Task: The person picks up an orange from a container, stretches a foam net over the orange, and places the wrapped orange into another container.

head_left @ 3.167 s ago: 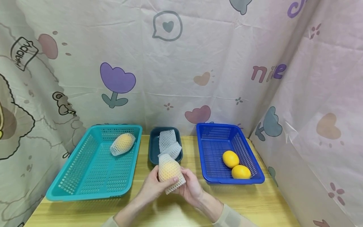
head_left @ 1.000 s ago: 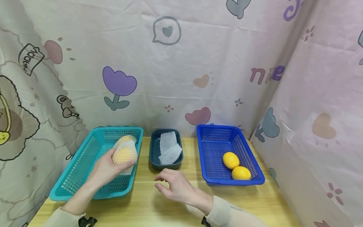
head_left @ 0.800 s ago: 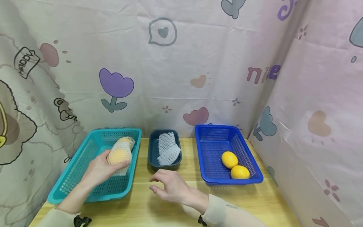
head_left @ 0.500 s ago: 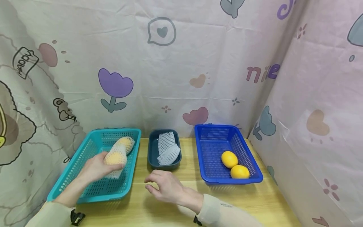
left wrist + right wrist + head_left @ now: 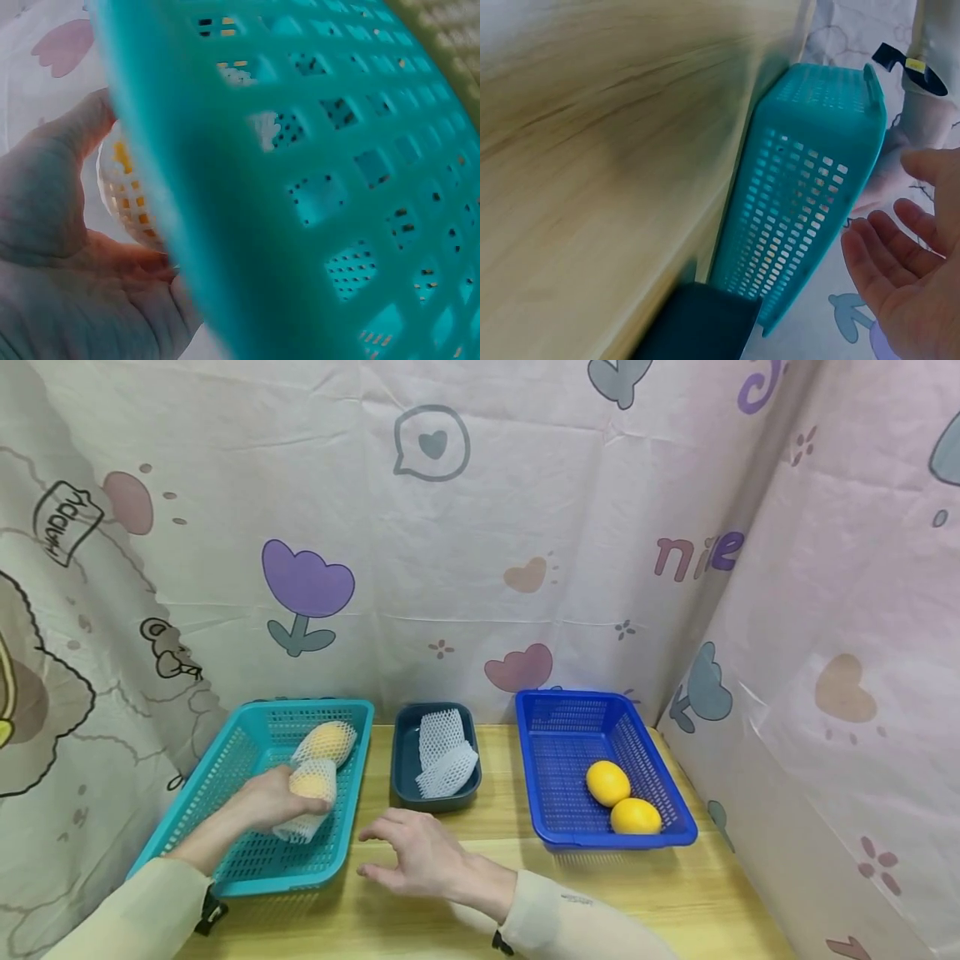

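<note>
2 netted fruits [image 5: 330, 742] in teal bskt [image 5: 262, 860], L hand [image 5: 266, 800] gripping nearer 1 [image 5: 313, 785], R hand [image 5: 420, 853] relaxed, alongside.

Along the back edge of the tabletop [image 5: 498, 768] hangs a pale curtain [image 5: 457, 535] printed with a purple tulip [image 5: 307, 578], a speech bubble [image 5: 432, 443] and, toward the left corner, a mouse [image 5: 171, 649].
</note>
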